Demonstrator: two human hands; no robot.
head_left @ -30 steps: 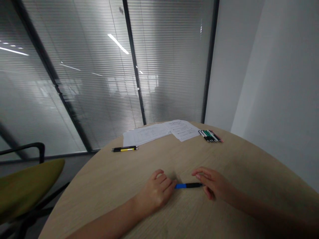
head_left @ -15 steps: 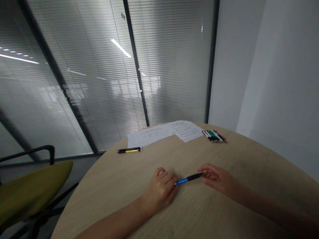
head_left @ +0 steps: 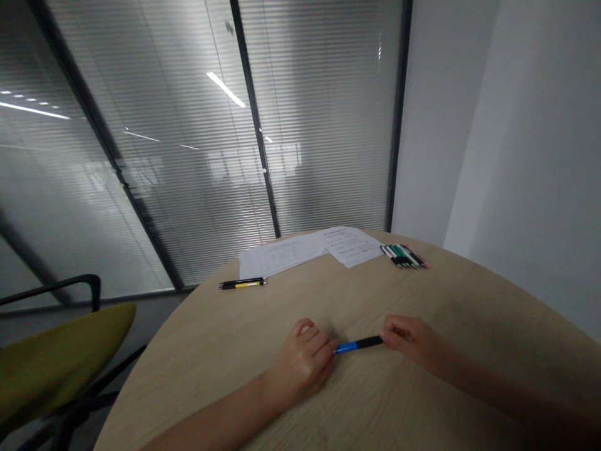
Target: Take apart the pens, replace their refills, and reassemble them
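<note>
A blue pen with a black grip section spans the gap between my two hands, low over the wooden table. My left hand is closed around its blue end, which the fingers partly hide. At the black end, the thumb and fingers of my right hand pinch the tip, so the point is out of sight. The pen lies almost level, its right end slightly higher in the picture.
Two pens, one black and one yellow and black, lie at the table's left. Printed papers rest along the far edge, beside a row of several pens. A green chair stands left; a glass partition rises behind.
My right hand has closed on the pen's black end and moved slightly down. The pen now lies more level. My left hand keeps its hold.
</note>
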